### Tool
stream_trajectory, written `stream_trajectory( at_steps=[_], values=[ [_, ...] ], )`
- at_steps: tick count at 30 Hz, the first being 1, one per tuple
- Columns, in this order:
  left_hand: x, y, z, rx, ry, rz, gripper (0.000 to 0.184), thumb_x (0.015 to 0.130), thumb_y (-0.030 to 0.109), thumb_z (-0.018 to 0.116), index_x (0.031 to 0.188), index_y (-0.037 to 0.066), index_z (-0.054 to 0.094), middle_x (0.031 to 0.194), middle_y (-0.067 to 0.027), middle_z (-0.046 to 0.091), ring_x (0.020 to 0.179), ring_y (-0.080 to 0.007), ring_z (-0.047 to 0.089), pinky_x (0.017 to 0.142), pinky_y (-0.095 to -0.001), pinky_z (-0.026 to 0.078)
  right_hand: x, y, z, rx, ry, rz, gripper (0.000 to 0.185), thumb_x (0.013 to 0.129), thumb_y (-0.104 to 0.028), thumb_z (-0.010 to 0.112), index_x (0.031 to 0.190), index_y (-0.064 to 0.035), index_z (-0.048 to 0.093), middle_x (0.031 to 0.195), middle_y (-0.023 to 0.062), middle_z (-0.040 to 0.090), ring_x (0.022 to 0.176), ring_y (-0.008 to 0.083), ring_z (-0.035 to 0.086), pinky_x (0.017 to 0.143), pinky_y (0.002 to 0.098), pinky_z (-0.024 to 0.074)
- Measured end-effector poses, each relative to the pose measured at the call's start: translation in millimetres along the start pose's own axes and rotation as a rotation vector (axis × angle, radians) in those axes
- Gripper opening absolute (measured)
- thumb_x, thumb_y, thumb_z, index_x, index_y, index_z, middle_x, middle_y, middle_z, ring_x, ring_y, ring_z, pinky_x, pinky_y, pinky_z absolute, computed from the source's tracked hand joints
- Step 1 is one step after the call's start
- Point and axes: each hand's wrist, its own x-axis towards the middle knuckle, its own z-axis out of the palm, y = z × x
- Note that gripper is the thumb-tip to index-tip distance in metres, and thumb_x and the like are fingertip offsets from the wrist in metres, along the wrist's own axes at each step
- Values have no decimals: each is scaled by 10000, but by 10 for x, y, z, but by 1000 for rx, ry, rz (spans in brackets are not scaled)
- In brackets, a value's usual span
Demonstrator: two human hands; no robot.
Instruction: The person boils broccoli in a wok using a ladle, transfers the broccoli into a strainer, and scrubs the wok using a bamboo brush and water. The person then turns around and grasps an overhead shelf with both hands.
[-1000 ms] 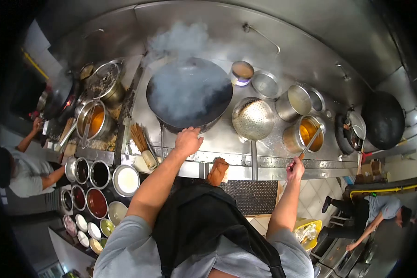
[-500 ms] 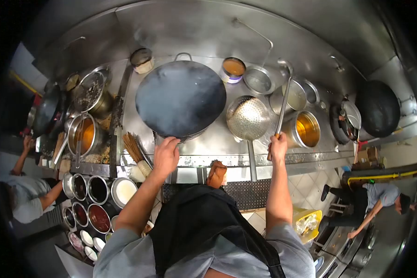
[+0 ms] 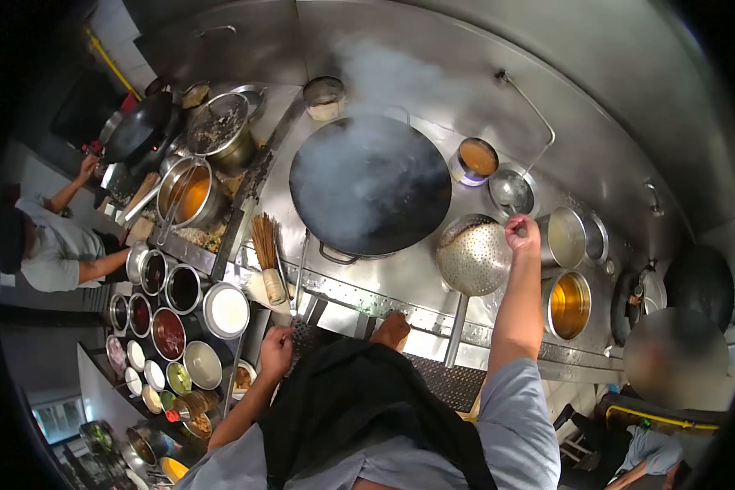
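Observation:
My right hand (image 3: 523, 233) is closed around a ladle handle (image 3: 521, 232), whose end points up toward me. The ladle's head is hidden below the hand, near a round metal bowl (image 3: 510, 193). Just left of that wrist lies a perforated strainer (image 3: 474, 255) with a long handle. A large black wok (image 3: 376, 196) gives off smoke or steam in the middle of the stove. My left hand (image 3: 277, 351) is in front of the stove edge with its fingers curled in, nothing visible in it. Nearest to it is a bamboo wok brush (image 3: 268, 260).
Sauce and ingredient containers (image 3: 170, 333) stand at the left. A pot of amber liquid (image 3: 567, 304) is at the right, and a can of orange-brown contents (image 3: 476, 158) behind the wok. One co-worker (image 3: 65, 237) stands far left, another (image 3: 649, 457) lower right.
My left hand has left the wok's near rim and drawn back toward me, fingers curling. My right hand has moved forward, turning the ladle handle upright. The view has swung left.

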Motion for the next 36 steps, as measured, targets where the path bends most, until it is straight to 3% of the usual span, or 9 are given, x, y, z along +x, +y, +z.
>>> stream_trajectory(
  at_steps=[7,10,15,18,21,24,28,33,36],
  values=[
    [231,243,172,-75,-19,71,209,840,-35,555,998,19,681,997,-151,661,861,-300,649,768,-355,520,-484,-187,488,-421,-155,26,72,896,-85,531,826,-68,523,656,-15,523,530,104,512,450,237,396],
    [404,347,204,-86,50,208,205,840,-32,554,996,16,677,1005,-154,661,895,-318,654,799,-365,523,-839,-150,740,-729,-52,-165,95,923,-109,522,831,-82,527,673,-7,549,524,100,515,447,242,404],
    [461,258,154,-103,88,137,203,824,-35,561,979,18,680,1013,-161,662,931,-329,656,812,-376,531,-522,-131,353,-1306,99,-581,120,836,-114,557,782,-15,596,617,92,597,481,218,548,463,361,439],
    [356,98,84,-63,64,73,200,815,-27,569,975,18,680,1020,-163,661,938,-330,655,813,-383,533,-296,-5,17,-1566,262,-760,131,811,-124,583,786,0,620,626,113,613,476,233,562,463,371,444],
    [220,24,-4,-24,70,66,196,809,-18,575,970,19,680,1028,-161,658,940,-333,652,818,-388,532,78,-5,-322,-1646,336,-525,164,812,-145,587,793,4,653,624,123,637,496,223,604,465,357,457],
    [114,-67,-53,13,76,55,177,813,-17,578,959,13,674,1013,-165,646,923,-335,643,803,-385,525,139,97,-312,-1327,264,-332,105,803,-101,578,768,-12,621,585,110,606,448,209,568,461,342,466],
    [82,-215,-70,11,85,45,171,815,-16,578,954,17,672,1012,-165,643,918,-338,638,798,-387,522,107,-8,-145,-87,45,76,180,868,-39,492,693,-76,469,596,36,490,490,151,504,456,269,467],
    [173,-213,-120,-9,92,-17,179,812,-14,578,954,32,676,1017,-163,651,925,-347,638,809,-405,519,-156,-81,-133,177,-358,120,76,870,-7,463,795,-19,462,713,39,475,570,143,499,509,266,461],
    [281,-236,-129,14,76,-11,181,811,-1,587,962,37,680,1011,-168,653,925,-356,635,815,-420,516,-680,-89,131,182,-400,58,98,881,-17,455,953,46,475,727,39,474,579,141,501,512,272,460]
  ],
)
